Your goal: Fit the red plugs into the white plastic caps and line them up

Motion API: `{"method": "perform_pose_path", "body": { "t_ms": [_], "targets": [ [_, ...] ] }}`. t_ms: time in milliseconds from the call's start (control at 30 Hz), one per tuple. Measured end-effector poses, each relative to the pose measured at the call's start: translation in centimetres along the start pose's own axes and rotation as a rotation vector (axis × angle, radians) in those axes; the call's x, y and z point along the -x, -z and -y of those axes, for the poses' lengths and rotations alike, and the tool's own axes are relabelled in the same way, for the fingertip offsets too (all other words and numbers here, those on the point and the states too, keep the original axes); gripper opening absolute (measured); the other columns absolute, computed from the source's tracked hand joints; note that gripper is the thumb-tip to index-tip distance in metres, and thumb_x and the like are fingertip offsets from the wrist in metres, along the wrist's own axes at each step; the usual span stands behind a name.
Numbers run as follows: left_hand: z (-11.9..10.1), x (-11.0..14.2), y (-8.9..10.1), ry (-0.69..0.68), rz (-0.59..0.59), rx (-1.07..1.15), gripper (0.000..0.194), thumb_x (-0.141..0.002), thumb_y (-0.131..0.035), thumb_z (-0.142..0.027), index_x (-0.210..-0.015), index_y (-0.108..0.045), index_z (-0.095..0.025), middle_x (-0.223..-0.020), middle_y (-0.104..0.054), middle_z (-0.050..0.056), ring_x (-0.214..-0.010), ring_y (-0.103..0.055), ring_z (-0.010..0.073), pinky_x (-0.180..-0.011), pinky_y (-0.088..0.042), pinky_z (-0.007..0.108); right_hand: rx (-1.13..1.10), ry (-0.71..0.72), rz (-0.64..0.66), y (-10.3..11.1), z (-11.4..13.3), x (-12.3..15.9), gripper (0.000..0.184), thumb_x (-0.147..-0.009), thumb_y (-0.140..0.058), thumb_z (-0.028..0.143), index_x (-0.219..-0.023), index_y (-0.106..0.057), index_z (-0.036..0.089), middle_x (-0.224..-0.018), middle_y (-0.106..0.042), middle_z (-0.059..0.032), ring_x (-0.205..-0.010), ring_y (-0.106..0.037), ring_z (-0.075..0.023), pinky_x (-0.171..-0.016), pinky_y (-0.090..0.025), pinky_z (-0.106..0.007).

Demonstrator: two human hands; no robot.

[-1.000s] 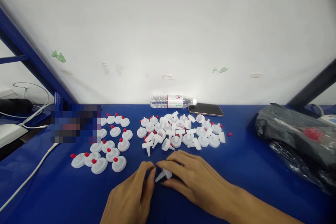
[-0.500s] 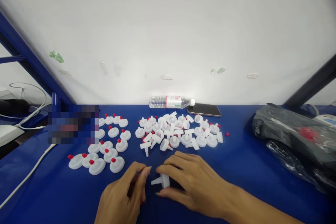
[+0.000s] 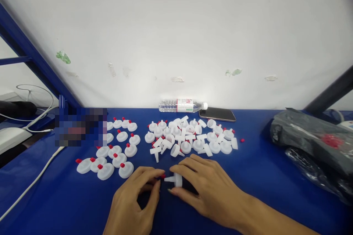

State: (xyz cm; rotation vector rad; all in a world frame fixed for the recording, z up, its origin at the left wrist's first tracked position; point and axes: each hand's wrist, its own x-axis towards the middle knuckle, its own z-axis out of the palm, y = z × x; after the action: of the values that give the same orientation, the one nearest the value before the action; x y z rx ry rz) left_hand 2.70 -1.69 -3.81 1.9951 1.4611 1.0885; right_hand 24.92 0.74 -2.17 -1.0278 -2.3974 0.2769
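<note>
My right hand (image 3: 202, 187) grips a white nozzle cap (image 3: 178, 180) between thumb and fingers, its narrow spout pointing left. Close by on the left, my left hand (image 3: 140, 194) holds a small red tip cap (image 3: 163, 177) at its fingertips, right at the end of the spout; whether the two touch I cannot tell. Beyond the hands lies a heap of white nozzle caps (image 3: 186, 147), most without red tips showing. To the left stand several white caps with red tips (image 3: 126, 169), spread in loose rows on the blue table (image 3: 68, 202).
A water bottle (image 3: 171, 105) lies on its side by the wall, next to a dark phone (image 3: 220, 114). At the right is a grey plastic bag (image 3: 300, 132) with red pieces. One red tip (image 3: 242, 140) lies alone. A white cable (image 3: 35, 176) runs along the left.
My left hand has opened its pinch somewhat and brought a red tip cap to the spout. The nozzle cap in my right hand has moved slightly up and right. The whole view has shifted a little.
</note>
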Motion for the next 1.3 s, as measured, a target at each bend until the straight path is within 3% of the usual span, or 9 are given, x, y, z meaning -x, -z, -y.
{"method": "perform_pose_path", "body": {
  "t_ms": [133,200,300,700,867,1033,1133,1233,1300],
  "targets": [
    [0.5,0.0,-0.1,-0.073,-0.072,-0.229,0.025,-0.098,-0.062,-0.032,-0.121,-0.072,-0.034,-0.107,-0.072,-0.003,-0.072,-0.073,0.0081,-0.066,-0.061,0.017,0.002,-0.055,-0.009,0.1,0.0,0.0,0.03,-0.098,-0.072,0.035,-0.125,-0.068,0.023,-0.111,-0.075,-0.0034,-0.102,-0.07,-0.0249,-0.081,-0.057,-0.038],
    [0.8,0.0,-0.2,-0.121,-0.106,-0.348,0.025,-0.099,-0.06,-0.036,-0.119,-0.075,-0.032,-0.105,-0.072,0.0,-0.076,-0.074,0.0113,-0.066,-0.062,0.019,0.006,-0.065,-0.015,0.2,0.0,0.0,0.03,-0.098,-0.071,0.033,-0.125,-0.068,0.023,-0.111,-0.075,-0.0044,-0.101,-0.07,-0.0252,-0.081,-0.058,-0.039],
    [1.2,-0.1,-0.2,-0.181,-0.064,-0.405,0.025,-0.102,-0.055,-0.032,-0.113,-0.077,-0.03,-0.102,-0.072,0.001,-0.081,-0.076,0.012,-0.067,-0.061,0.017,0.005,-0.063,-0.015,0.1,-0.1,-0.1,0.029,-0.097,-0.071,0.031,-0.125,-0.069,0.021,-0.111,-0.075,-0.0059,-0.101,-0.07,-0.0252,-0.081,-0.059,-0.039],
    [0.0,-0.1,0.0,-0.14,-0.006,-0.188,0.015,-0.1,-0.062,-0.027,-0.107,-0.073,-0.033,-0.103,-0.079,-0.007,-0.09,-0.076,0.0108,-0.084,-0.059,0.016,-0.018,-0.021,0.021,0.2,-0.2,0.0,0.032,-0.098,-0.071,0.035,-0.127,-0.069,0.021,-0.113,-0.075,-0.006,-0.101,-0.071,-0.0241,-0.083,-0.06,-0.038],
    [-0.6,0.0,0.2,-0.142,-0.037,-0.11,0.017,-0.098,-0.064,-0.024,-0.107,-0.075,-0.034,-0.105,-0.08,-0.006,-0.091,-0.077,0.011,-0.084,-0.059,0.016,-0.17,-0.06,-0.018,0.2,-0.4,-0.3,0.035,-0.096,-0.074,0.04,-0.127,-0.071,0.024,-0.115,-0.077,-0.0026,-0.104,-0.073,-0.0205,-0.09,-0.058,-0.033],
    [-2.6,-0.2,0.8,-0.111,-0.096,0.045,0.017,-0.095,-0.071,-0.023,-0.104,-0.076,-0.037,-0.094,-0.08,-0.012,-0.076,-0.075,0.0063,-0.068,-0.056,0.009,-0.362,-0.086,-0.01,0.4,0.2,-0.6,0.033,-0.091,-0.08,0.041,-0.12,-0.073,0.025,-0.103,-0.079,0.0022,-0.092,-0.071,-0.0159,-0.083,-0.055,-0.026],
    [-2.8,-0.1,0.5,-0.173,-0.083,0.084,0.018,-0.094,-0.071,-0.02,-0.099,-0.076,-0.036,-0.095,-0.08,-0.011,-0.079,-0.075,0.0072,-0.072,-0.058,0.011,-0.381,-0.041,0.03,0.0,0.3,-0.5,0.026,-0.09,-0.081,0.039,-0.11,-0.073,0.024,-0.096,-0.078,0.0042,-0.088,-0.068,-0.0154,-0.08,-0.053,-0.026],
    [-2.4,-0.1,-0.1,-0.185,-0.029,0.068,0.02,-0.093,-0.07,-0.017,-0.103,-0.077,-0.033,-0.097,-0.079,-0.007,-0.077,-0.075,0.0075,-0.064,-0.058,0.011,-0.351,-0.002,0.082,-0.2,0.2,-0.4,0.021,-0.094,-0.078,0.036,-0.108,-0.071,0.023,-0.106,-0.077,0.0028,-0.096,-0.067,-0.0156,-0.087,-0.052,-0.026],
    [-2.0,0.0,-0.4,-0.17,-0.012,0.048,0.017,-0.093,-0.069,-0.018,-0.101,-0.077,-0.031,-0.096,-0.078,-0.006,-0.075,-0.075,0.008,-0.062,-0.058,0.012,-0.324,0.0,0.094,0.0,0.2,-0.3,0.029,-0.094,-0.078,0.037,-0.118,-0.069,0.023,-0.116,-0.075,0.0015,-0.105,-0.066,-0.016,-0.092,-0.052,-0.027]
  ]
}}
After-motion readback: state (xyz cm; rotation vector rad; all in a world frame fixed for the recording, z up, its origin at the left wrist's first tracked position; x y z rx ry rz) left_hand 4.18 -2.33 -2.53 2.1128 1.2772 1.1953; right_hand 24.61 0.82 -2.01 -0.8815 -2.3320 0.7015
